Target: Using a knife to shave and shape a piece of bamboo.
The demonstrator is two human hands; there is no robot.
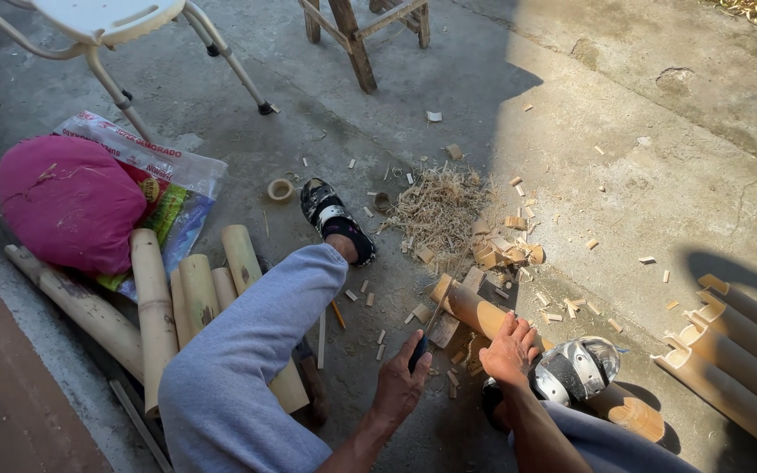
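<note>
Nearest the lens came the grey trouser leg [247,368], knee bent and running up the frame to a foot in a black sandal [336,219] planted on the concrete floor [641,175]. Just beyond the knee, the left hand [400,385] was closed around a dark handle, and the knife [427,337] it gripped pointed up and away toward the bamboo piece [470,308]. Right beside it, the right hand [510,350] was pressed down on top of that same bamboo, fingers [523,331] spread over its curve, pinning rather than wrapping it. So the bamboo lay straight ahead of both hands, its long axis slanting from upper left, where the cut end showed, down to lower right, where it ran under the right hand and past a shiny silver shoe [576,368]. The right hand was the one already on it; the left was just short of it, with only the blade reaching near its underside, and whether the blade touched I couldn't tell. Further out, offcut chips [501,250] were heaped just beyond the cut end, and a pile of pale shavings [438,210] lay past those. Off to the left, cut bamboo lengths [194,289] rested side by side against a pink cushion [67,201]; to the right, split bamboo halves [738,350] lay in shadow. Farthest away stood the legs of a white chair [116,22] and a wooden stool [361,35].
</note>
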